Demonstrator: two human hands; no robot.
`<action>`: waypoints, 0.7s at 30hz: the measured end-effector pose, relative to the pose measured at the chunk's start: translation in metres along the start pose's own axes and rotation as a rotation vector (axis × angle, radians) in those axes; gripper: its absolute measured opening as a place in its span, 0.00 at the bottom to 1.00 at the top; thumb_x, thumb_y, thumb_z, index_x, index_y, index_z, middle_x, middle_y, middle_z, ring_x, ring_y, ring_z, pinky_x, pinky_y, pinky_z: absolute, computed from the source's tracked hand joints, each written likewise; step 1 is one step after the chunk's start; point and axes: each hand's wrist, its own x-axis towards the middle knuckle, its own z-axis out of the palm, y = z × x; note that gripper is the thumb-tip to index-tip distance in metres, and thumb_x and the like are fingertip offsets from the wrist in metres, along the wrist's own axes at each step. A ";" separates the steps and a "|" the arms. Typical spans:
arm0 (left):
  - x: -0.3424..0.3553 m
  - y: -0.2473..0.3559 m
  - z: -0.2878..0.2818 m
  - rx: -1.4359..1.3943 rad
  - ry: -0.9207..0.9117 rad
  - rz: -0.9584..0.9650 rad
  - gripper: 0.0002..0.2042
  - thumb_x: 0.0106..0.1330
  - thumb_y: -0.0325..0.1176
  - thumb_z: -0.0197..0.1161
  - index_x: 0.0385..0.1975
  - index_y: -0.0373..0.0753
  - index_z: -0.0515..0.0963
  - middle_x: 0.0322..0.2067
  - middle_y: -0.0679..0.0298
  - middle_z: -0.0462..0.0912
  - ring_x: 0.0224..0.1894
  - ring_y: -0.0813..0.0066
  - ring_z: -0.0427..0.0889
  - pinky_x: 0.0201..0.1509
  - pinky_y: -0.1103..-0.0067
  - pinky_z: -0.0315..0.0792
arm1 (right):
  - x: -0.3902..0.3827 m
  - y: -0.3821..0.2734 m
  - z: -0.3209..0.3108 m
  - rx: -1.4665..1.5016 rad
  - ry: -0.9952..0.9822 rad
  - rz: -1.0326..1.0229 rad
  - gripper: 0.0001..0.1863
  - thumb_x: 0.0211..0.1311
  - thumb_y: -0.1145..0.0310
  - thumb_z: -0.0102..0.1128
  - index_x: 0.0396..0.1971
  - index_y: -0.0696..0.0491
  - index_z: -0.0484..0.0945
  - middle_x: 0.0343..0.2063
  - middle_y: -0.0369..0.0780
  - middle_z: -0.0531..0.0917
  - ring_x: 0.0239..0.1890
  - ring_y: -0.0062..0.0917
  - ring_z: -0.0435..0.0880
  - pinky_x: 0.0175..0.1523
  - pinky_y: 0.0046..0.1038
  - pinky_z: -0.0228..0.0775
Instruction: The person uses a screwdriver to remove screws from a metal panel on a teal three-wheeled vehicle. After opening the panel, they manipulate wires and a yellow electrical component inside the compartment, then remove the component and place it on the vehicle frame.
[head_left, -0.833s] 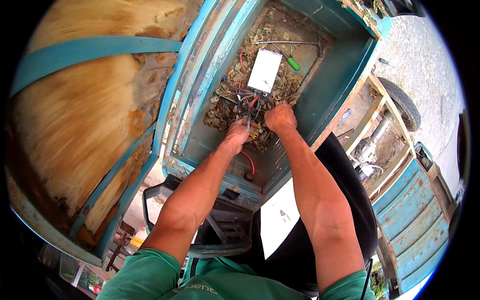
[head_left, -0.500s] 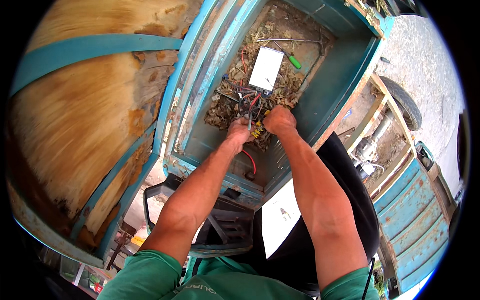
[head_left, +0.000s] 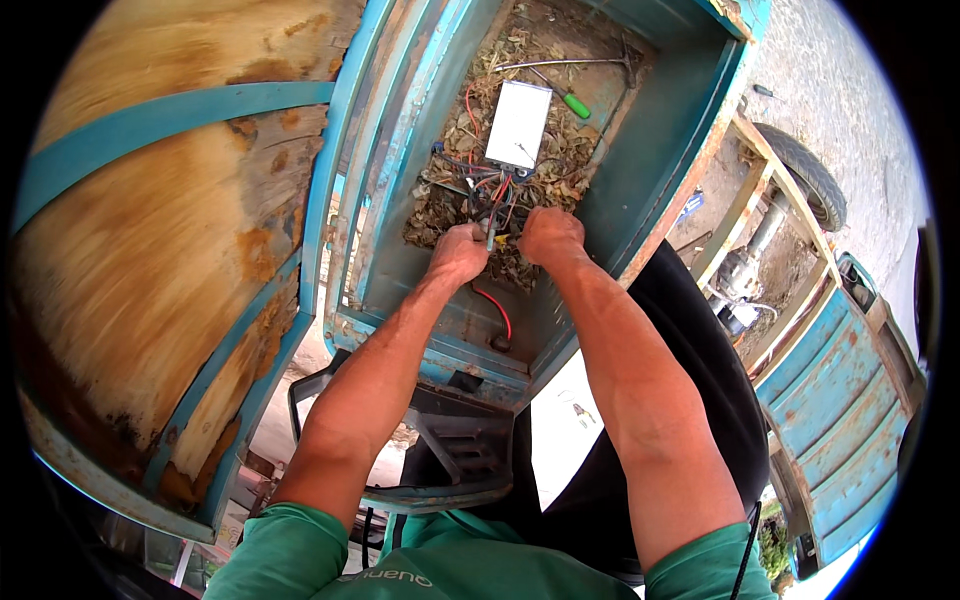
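Observation:
A silver-white box, like a controller (head_left: 519, 125), lies on dry leaves inside a blue metal compartment. A bundle of red and dark wires (head_left: 503, 190) comes out of its near end toward my hands. My left hand (head_left: 461, 252) is closed around a grey cable end (head_left: 491, 239) among these wires. Close on its right, my right hand (head_left: 552, 237) is curled shut, its fingertips hidden beneath it. Between the hands shows a small yellow piece (head_left: 502, 240). A thick red cable (head_left: 500, 305) curves below my left hand to the compartment's near end.
Beyond the box lie a screwdriver with a green handle (head_left: 577, 106) and a thin metal T-shaped rod (head_left: 565, 63). The blue compartment wall (head_left: 650, 160) rises at the right. A wood-lined panel (head_left: 160, 270) stands left. A tyre (head_left: 800, 175) and frame are outside, right.
My hands stay close together at the wires. Several yellow pieces seen between them before are now mostly hidden. The whole view has shifted slightly.

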 end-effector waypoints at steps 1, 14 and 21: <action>0.001 -0.002 0.000 -0.068 -0.013 -0.018 0.15 0.59 0.42 0.65 0.39 0.38 0.83 0.36 0.54 0.86 0.41 0.58 0.84 0.48 0.67 0.75 | 0.000 0.000 0.001 -0.016 -0.003 0.004 0.19 0.59 0.61 0.58 0.48 0.53 0.82 0.48 0.45 0.84 0.53 0.37 0.83 0.56 0.35 0.75; 0.015 -0.024 0.009 -0.047 0.093 0.092 0.10 0.55 0.30 0.63 0.36 0.36 0.83 0.36 0.51 0.85 0.43 0.55 0.84 0.50 0.68 0.75 | -0.009 -0.005 -0.003 -0.047 -0.008 0.066 0.19 0.59 0.61 0.54 0.47 0.52 0.83 0.48 0.43 0.85 0.54 0.34 0.83 0.56 0.32 0.75; 0.012 -0.018 0.011 -0.029 0.055 0.004 0.09 0.54 0.30 0.63 0.33 0.35 0.82 0.34 0.50 0.85 0.41 0.54 0.84 0.48 0.67 0.74 | -0.003 0.001 0.004 -0.095 0.046 0.098 0.16 0.61 0.60 0.55 0.43 0.48 0.86 0.45 0.38 0.87 0.51 0.30 0.85 0.51 0.32 0.77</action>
